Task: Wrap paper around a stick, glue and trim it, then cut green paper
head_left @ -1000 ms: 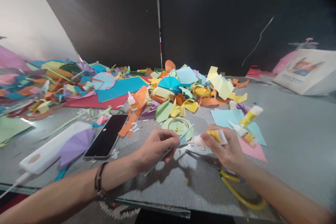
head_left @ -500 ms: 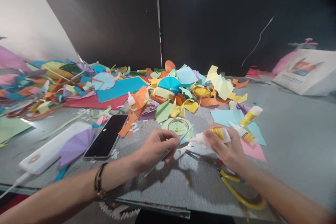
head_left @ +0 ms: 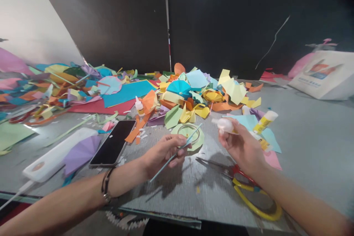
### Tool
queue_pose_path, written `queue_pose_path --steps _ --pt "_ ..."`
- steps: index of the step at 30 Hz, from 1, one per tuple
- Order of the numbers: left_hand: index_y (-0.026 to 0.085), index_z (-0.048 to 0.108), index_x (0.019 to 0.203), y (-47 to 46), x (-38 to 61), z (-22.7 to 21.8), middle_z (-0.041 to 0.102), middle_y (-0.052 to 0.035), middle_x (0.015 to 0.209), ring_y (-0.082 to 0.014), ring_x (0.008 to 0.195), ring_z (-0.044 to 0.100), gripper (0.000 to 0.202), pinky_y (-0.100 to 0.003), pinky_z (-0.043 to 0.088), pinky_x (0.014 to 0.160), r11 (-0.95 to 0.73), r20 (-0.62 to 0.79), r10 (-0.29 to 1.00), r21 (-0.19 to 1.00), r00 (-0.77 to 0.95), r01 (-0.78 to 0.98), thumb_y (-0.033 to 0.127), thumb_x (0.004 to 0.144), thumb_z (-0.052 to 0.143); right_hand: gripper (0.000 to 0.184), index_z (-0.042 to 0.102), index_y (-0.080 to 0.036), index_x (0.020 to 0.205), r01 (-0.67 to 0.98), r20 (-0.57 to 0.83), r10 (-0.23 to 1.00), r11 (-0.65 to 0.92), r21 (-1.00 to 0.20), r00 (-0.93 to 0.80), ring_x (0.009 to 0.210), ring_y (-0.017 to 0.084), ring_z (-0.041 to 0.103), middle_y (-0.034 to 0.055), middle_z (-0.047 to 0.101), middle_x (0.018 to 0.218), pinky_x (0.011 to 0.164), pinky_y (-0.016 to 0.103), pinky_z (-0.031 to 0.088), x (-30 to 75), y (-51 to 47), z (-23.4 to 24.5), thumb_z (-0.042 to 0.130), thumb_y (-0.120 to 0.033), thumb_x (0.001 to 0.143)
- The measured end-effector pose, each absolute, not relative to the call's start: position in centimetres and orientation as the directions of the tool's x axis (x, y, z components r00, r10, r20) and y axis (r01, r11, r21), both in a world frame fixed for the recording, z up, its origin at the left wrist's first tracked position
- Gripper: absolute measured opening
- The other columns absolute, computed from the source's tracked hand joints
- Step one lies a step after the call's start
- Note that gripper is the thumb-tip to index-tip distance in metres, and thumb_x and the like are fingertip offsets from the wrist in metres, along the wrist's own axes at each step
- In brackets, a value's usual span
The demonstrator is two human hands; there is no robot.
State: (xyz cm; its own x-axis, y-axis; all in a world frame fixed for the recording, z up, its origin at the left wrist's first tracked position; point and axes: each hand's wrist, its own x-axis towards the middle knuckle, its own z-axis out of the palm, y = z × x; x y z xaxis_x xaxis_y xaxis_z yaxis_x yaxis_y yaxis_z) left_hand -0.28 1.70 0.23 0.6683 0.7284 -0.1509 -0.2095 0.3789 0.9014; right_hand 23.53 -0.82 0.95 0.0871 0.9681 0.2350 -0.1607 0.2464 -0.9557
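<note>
Between the thumb and fingers of my left hand (head_left: 168,153) is a thin light-blue paper stick (head_left: 163,167), slanting up to the right. A small pale-blue paper bit shows near its upper part at my fingertips. My right hand (head_left: 243,143) grips a white glue bottle (head_left: 225,125), its nozzle pointing left and apart from the stick. Behind my left fingertips lies a pale-green pleated paper disc (head_left: 200,142) with a ring (head_left: 197,129) on it. Scissors (head_left: 229,171) with red and yellow handles lie beneath my right wrist.
A heap of coloured paper pieces (head_left: 179,88) spreads along the back. At left are a phone (head_left: 113,143), a white power strip (head_left: 52,162) and a purple pleated paper (head_left: 81,153). Glue sticks (head_left: 264,121) lie on blue paper at right; a white bag (head_left: 323,75) stands farther back.
My right hand has drawn the glue bottle up and away from the stick, turning it. My left hand has tilted the stick, and its fingers have loosened slightly.
</note>
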Motion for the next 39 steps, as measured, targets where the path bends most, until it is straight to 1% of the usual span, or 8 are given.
queue_pose_path --steps 5,11,19,23,28,31,36,39 --pt "0.016 0.056 0.077 1.9 -0.8 0.5 0.042 0.0084 0.057 -0.0025 0.037 0.035 0.024 -0.021 0.022 0.041 0.385 -0.132 0.705 0.896 0.697 -0.22 0.037 0.084 0.065 0.03 0.067 -0.025 0.102 -0.113 0.204 0.968 0.221 -0.969 0.145 0.11 0.029 0.071 0.0115 0.075 0.118 0.089 0.042 0.059 23.9 -0.1 0.8 0.064 -0.052 0.09" --pt "0.016 0.058 0.078 1.5 -0.7 0.3 0.044 0.0081 0.057 -0.0023 0.036 0.038 0.023 -0.021 0.021 0.04 0.402 -0.121 0.69 0.884 0.714 -0.239 0.037 0.083 0.067 0.031 0.067 -0.022 0.104 0.142 0.19 0.973 0.171 -0.975 0.134 0.11 0.028 0.071 0.0124 0.076 0.12 0.09 0.041 0.056 24.0 0.2 -0.1 0.078 -0.042 0.083" --pt "0.016 0.059 0.075 1.0 -0.6 0.2 0.052 0.0058 0.056 -0.0037 0.036 0.044 0.026 -0.019 0.025 0.039 0.346 -0.078 0.684 0.91 0.725 -0.228 0.036 0.084 0.073 0.027 0.056 -0.023 0.096 0.361 0.205 0.97 0.147 -0.921 0.127 0.092 0.027 0.073 0.0133 0.076 0.111 0.072 0.039 0.057 25.4 2.0 -2.1 0.072 -0.031 0.077" --pt "0.017 0.059 0.075 0.9 -0.4 0.1 0.051 0.0059 0.053 -0.0049 0.036 0.043 0.027 -0.018 0.027 0.037 0.341 -0.108 0.705 0.919 0.701 -0.201 0.036 0.079 0.077 0.037 0.057 -0.021 0.109 0.458 0.311 0.934 0.202 -0.866 0.176 0.094 0.03 0.071 0.0149 0.071 0.113 0.075 0.043 0.057 25.2 1.8 -2.2 0.072 -0.032 0.077" --pt "0.016 0.06 0.072 0.9 -0.1 -0.2 0.051 0.0052 0.048 -0.0056 0.035 0.042 0.024 -0.017 0.027 0.036 0.286 -0.091 0.728 0.941 0.679 -0.18 0.034 0.078 0.076 0.041 0.055 -0.023 0.125 0.589 0.641 0.737 0.426 -0.687 0.215 0.132 0.033 0.051 0.0148 0.057 0.136 0.108 0.052 0.042 24.3 -0.1 -0.4 0.069 -0.03 0.087" --pt "0.016 0.061 0.072 0.8 -0.1 -0.2 0.051 0.0054 0.046 -0.0064 0.035 0.043 0.024 -0.017 0.029 0.036 0.253 -0.085 0.729 0.955 0.679 -0.152 0.034 0.078 0.076 0.021 0.062 -0.023 0.119 0.558 0.792 0.609 0.672 -0.487 -0.041 0.094 0.024 0.063 0.008 0.065 0.106 0.082 0.04 0.052 23.7 -1.8 0.6 0.06 -0.025 0.098" --pt "0.016 0.06 0.071 0.8 -0.1 0.0 0.052 0.0047 0.044 -0.0063 0.035 0.044 0.025 -0.017 0.031 0.037 0.204 -0.079 0.714 0.974 0.696 -0.099 0.034 0.079 0.075 0.033 0.062 -0.02 0.099 0.332 0.386 0.899 0.436 -0.837 -0.208 0.057 0.013 0.05 -0.0016 0.056 0.07 0.052 0.028 0.038 22.9 -3.0 0.5 0.047 -0.049 0.107" --pt "0.015 0.062 0.074 0.9 -0.1 -0.1 0.053 0.0045 0.044 -0.0067 0.035 0.044 0.025 -0.017 0.032 0.038 0.195 -0.097 0.704 0.979 0.704 -0.06 0.035 0.081 0.074 0.047 0.058 -0.02 0.08 0.23 0.213 0.944 0.272 -0.934 -0.253 0.05 0.011 0.05 -0.0028 0.055 0.062 0.049 0.026 0.038 22.7 -2.6 0.3 0.046 -0.057 0.106"
